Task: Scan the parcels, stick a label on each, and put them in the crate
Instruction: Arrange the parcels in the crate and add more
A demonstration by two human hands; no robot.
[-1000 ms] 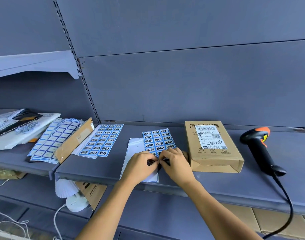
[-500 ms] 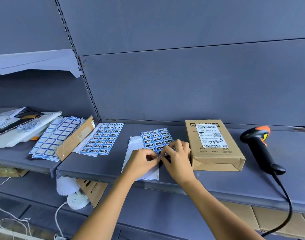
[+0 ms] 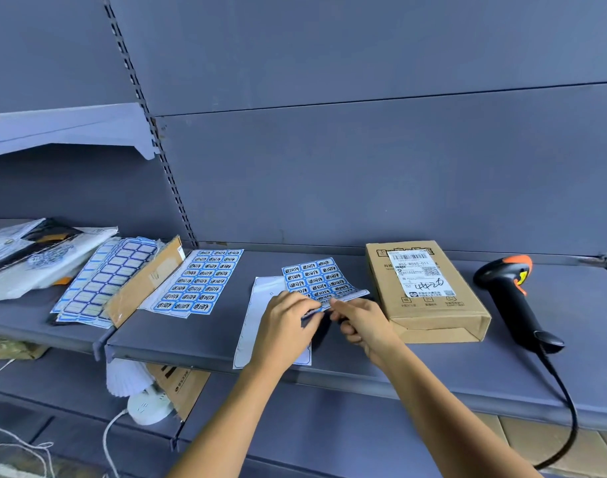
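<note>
A brown cardboard parcel (image 3: 429, 294) with a white shipping label lies flat on the grey shelf (image 3: 415, 370), right of centre. A sheet of blue labels (image 3: 315, 279) lies left of it on a white backing sheet (image 3: 257, 322). My left hand (image 3: 284, 326) presses on the near edge of the label sheet. My right hand (image 3: 360, 322) pinches that edge and lifts a strip of it. A black and orange barcode scanner (image 3: 512, 298) lies on the shelf to the right of the parcel.
More label sheets (image 3: 198, 282), a flat cardboard envelope (image 3: 143, 284) and soft plastic mailers (image 3: 36, 260) lie along the shelf to the left. A white power strip (image 3: 146, 407) with cables sits on the lower shelf. The scanner cable (image 3: 567, 408) hangs over the front edge.
The near edge of the label sheet has been peeled up and now curls off the backing. My right hand has shifted slightly right; the left stays on the sheet.
</note>
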